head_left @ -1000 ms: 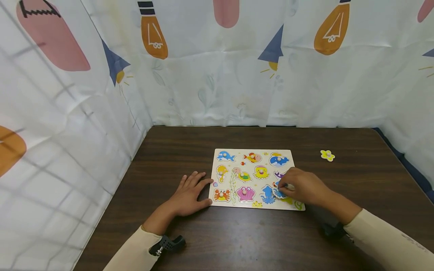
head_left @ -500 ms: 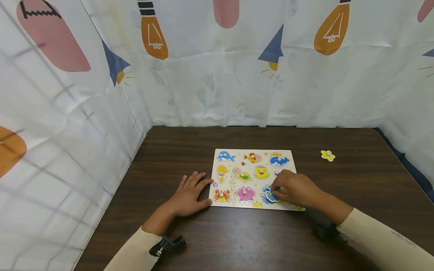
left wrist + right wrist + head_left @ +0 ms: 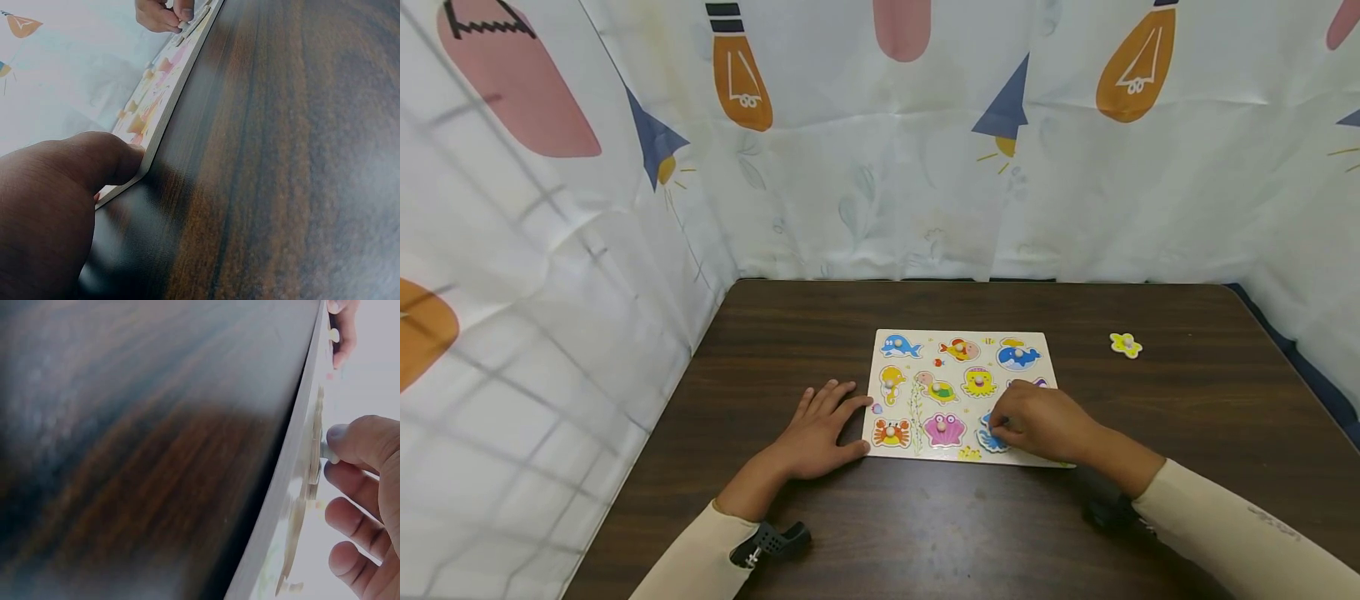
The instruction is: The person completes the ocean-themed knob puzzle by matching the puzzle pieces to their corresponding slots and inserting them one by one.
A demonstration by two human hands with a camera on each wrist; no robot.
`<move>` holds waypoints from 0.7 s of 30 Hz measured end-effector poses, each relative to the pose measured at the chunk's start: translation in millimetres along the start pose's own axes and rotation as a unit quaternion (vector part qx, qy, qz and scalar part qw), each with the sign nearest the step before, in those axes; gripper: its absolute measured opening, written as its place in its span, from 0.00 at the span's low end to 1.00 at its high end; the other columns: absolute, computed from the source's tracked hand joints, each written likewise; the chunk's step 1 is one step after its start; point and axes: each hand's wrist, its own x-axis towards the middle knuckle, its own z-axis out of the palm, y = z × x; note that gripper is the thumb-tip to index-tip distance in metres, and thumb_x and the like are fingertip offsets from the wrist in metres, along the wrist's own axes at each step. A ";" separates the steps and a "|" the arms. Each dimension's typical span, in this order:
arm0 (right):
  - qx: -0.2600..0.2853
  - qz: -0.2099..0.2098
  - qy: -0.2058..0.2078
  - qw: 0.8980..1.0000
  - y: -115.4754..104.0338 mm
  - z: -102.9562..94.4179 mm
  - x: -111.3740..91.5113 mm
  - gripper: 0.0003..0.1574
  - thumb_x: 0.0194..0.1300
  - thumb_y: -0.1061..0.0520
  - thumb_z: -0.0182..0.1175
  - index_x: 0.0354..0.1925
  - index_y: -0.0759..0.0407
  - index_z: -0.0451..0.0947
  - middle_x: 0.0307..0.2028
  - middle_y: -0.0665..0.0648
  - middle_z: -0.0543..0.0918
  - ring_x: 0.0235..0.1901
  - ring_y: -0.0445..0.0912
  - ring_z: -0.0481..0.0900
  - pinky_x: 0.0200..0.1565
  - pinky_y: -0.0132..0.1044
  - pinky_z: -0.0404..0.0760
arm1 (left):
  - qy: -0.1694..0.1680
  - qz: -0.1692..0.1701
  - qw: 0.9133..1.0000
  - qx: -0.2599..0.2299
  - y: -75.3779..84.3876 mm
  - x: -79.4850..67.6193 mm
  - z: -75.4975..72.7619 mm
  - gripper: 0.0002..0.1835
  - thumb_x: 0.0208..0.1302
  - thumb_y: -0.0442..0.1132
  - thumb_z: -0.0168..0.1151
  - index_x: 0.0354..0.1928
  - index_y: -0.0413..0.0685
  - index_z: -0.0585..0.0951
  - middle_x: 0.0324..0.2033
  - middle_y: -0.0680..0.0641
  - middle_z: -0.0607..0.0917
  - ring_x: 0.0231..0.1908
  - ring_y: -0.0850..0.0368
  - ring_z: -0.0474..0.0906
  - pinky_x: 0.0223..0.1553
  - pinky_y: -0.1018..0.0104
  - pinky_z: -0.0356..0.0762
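A pale wooden knob puzzle board [image 3: 924,337] printed with sea animals lies on the table. My right hand [image 3: 1048,421] pinches the knob of a blue squid-shaped piece [image 3: 991,441] between thumb and index finger, over the board's lower right part; the hand covers much of it. In the right wrist view the piece's knob [image 3: 327,452] sits between thumb and fingertip, with the other fingers curled loosely. My left hand [image 3: 820,429] lies spread on the table, its thumb and index finger touching the board's left edge. The thumb [image 3: 119,159] shows near the board's corner in the left wrist view.
A yellow flower-shaped knob piece [image 3: 1126,345] lies on the dark wood table [image 3: 805,325] to the board's right. Several other pieces, such as a pink shell [image 3: 943,429] and a red crab [image 3: 891,432], sit on the board. A printed white curtain [image 3: 880,150] hangs behind.
My right hand has moved left with the blue piece, from beside the blue squid picture to on top of it. The left hand has not moved.
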 end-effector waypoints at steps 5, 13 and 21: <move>0.000 0.000 -0.001 1.000 -1.8 2.0 0.8 0.06 0.61 0.53 0.75 0.33 0.40 0.86 0.34 0.35 0.81 0.39 0.35 0.75 0.37 0.35 0.81 | 0.000 -0.001 1.000 -0.001 -0.2 0.3 0.5 0.38 0.68 0.63 0.60 0.77 0.65 0.65 0.79 0.46 0.56 0.79 0.42 0.41 0.74 0.36 0.32; -0.018 -0.006 0.005 1.000 -1.9 4.3 1.8 0.06 0.60 0.52 0.75 0.33 0.42 0.87 0.34 0.36 0.82 0.39 0.35 0.75 0.38 0.35 0.82 | -0.002 -0.002 1.000 0.000 -0.7 0.5 0.6 0.38 0.68 0.63 0.60 0.77 0.65 0.65 0.79 0.46 0.56 0.79 0.42 0.40 0.74 0.36 0.31; -0.016 0.058 -0.002 0.998 8.3 -11.1 -5.6 0.04 0.61 0.49 0.74 0.37 0.43 0.89 0.37 0.40 0.83 0.42 0.40 0.78 0.37 0.38 0.82 | -0.005 -0.003 1.000 -0.001 0.2 0.3 -0.3 0.38 0.68 0.63 0.60 0.77 0.65 0.65 0.79 0.46 0.55 0.79 0.42 0.40 0.74 0.36 0.31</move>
